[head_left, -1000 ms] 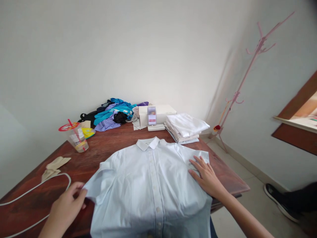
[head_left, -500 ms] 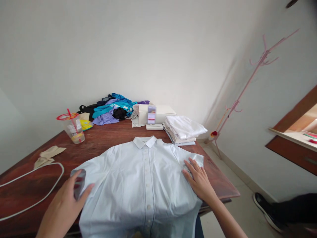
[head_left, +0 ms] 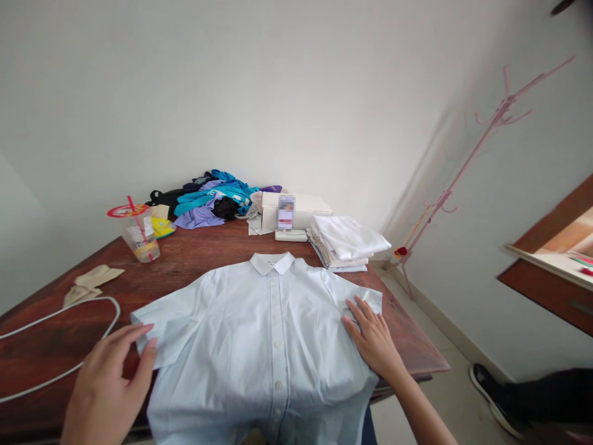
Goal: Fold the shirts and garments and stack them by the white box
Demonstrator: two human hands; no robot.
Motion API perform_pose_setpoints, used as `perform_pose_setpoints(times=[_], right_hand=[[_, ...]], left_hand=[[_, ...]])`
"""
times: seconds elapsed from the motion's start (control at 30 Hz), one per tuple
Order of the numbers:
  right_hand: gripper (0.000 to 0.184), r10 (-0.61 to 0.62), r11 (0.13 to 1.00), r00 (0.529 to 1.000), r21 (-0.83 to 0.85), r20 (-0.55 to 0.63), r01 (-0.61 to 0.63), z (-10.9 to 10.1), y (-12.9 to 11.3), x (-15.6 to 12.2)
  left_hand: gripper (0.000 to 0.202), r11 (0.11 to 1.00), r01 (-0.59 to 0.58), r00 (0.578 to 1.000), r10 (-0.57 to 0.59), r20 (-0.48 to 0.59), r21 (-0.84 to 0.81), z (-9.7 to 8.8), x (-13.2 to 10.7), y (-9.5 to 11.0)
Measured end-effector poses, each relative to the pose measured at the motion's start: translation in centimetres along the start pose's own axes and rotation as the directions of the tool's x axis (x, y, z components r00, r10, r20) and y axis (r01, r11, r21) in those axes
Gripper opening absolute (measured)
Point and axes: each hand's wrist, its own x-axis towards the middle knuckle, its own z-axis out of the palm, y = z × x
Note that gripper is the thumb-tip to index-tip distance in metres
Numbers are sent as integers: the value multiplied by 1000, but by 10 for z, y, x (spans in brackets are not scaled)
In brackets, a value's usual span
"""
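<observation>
A pale blue short-sleeved shirt (head_left: 264, 334) lies buttoned and face up on the dark wooden table (head_left: 194, 262), collar away from me. My left hand (head_left: 109, 386) hovers at the edge of its left sleeve, fingers apart and fingertips touching the cuff. My right hand (head_left: 373, 340) lies flat on the shirt near the right sleeve, fingers stretched out, holding nothing.
A stack of folded white clothes (head_left: 345, 242) sits behind the shirt, beside a white box (head_left: 296, 210) and a heap of coloured clothes (head_left: 210, 204). A plastic cup with a red straw (head_left: 139, 233), a beige cloth (head_left: 90, 281) and a white cable (head_left: 60, 346) lie left. A pink coat stand (head_left: 463, 167) and someone's shoe (head_left: 491, 395) are right.
The left sleeve, folded in a second ago, is now spread flat outward. My left hand let go of it and rests open at its edge. The right hand stayed in place.
</observation>
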Motion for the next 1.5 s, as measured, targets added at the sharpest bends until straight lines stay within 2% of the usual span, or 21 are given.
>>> perform_pose_setpoints(times=[0.07, 0.13, 0.2, 0.27, 0.3, 0.37, 0.43, 0.5, 0.57, 0.7, 0.87, 1.0, 1.1, 1.17, 1.23, 1.27, 1.3, 1.33, 1.37, 1.43, 1.5], right_hand=[[55, 12, 998, 1000, 54, -25, -11, 0, 1, 1], [54, 42, 985, 995, 173, -90, -26, -2, 5, 3], [52, 101, 937, 976, 349, -191, -29, -7, 13, 7], [50, 210, 836, 948, 547, -238, -48, -17, 23, 11], [49, 279, 759, 936, 647, -213, -79, -24, 28, 14], [47, 400, 554, 913, 815, -83, -169, -39, 38, 19], [42, 448, 352, 891, 900, 81, -258, -55, 46, 26], [31, 446, 240, 871, 909, 208, -340, -67, 50, 36], [22, 430, 221, 852, 880, 299, -421, -74, 52, 48], [24, 390, 296, 840, 812, 378, -503, -78, 51, 67], [26, 324, 409, 839, 735, 437, -541, -78, 50, 75], [17, 316, 416, 868, 766, 384, -490, -86, 49, 79], [18, 287, 385, 902, 823, 323, -418, -96, 39, 85], [18, 236, 347, 929, 868, 285, -355, -102, 23, 88], [18, 175, 317, 950, 898, 260, -304, -107, 0, 92], [19, 143, 313, 955, 904, 259, -292, -109, -15, 94], [20, 113, 313, 959, 907, 260, -283, -110, -31, 96], [20, 70, 316, 961, 908, 266, -274, -110, -47, 99], [20, 31, 326, 959, 905, 280, -275, -108, -64, 101], [20, -45, 377, 948, 884, 316, -277, -102, -95, 105], [19, -132, 485, 918, 832, 374, -269, -90, -121, 108]], left_hand=[[27, 994, -55, 998, 59, 32, -95, 4, 6, 27], [28, 972, -127, 979, 154, 131, -196, 13, 11, 53], [32, 946, -205, 933, 266, 241, -252, 26, 13, 78], [37, 921, -280, 862, 366, 351, -272, 41, 14, 101], [40, 909, -309, 823, 403, 400, -279, 48, 14, 113], [45, 888, -346, 746, 456, 485, -301, 62, 13, 135], [51, 876, -355, 684, 481, 549, -326, 76, 13, 155], [55, 872, -353, 638, 490, 594, -340, 88, 14, 173], [59, 874, -349, 608, 486, 628, -339, 100, 16, 187], [66, 883, -346, 569, 466, 678, -317, 120, 15, 202], [72, 894, -331, 621, 448, 643, -303, 135, 1, 204], [72, 900, -293, 631, 435, 643, -322, 134, -3, 205], [73, 902, -296, 603, 431, 672, -313, 130, 0, 208], [74, 906, -280, 573, 422, 702, -316, 128, 6, 210], [73, 918, -185, 560, 392, 730, -351, 125, 13, 211], [72, 915, -89, 569, 371, 734, -393, 124, 17, 212], [70, 888, 36, 584, 354, 731, -459, 122, 21, 214], [70, 819, 190, 604, 337, 722, -541, 120, 26, 215], [69, 695, 360, 619, 321, 716, -623, 118, 30, 217], [68, 311, 657, 611, 315, 726, -687, 114, 38, 223], [62, -67, 797, 584, 336, 739, -600, 111, 43, 230]])
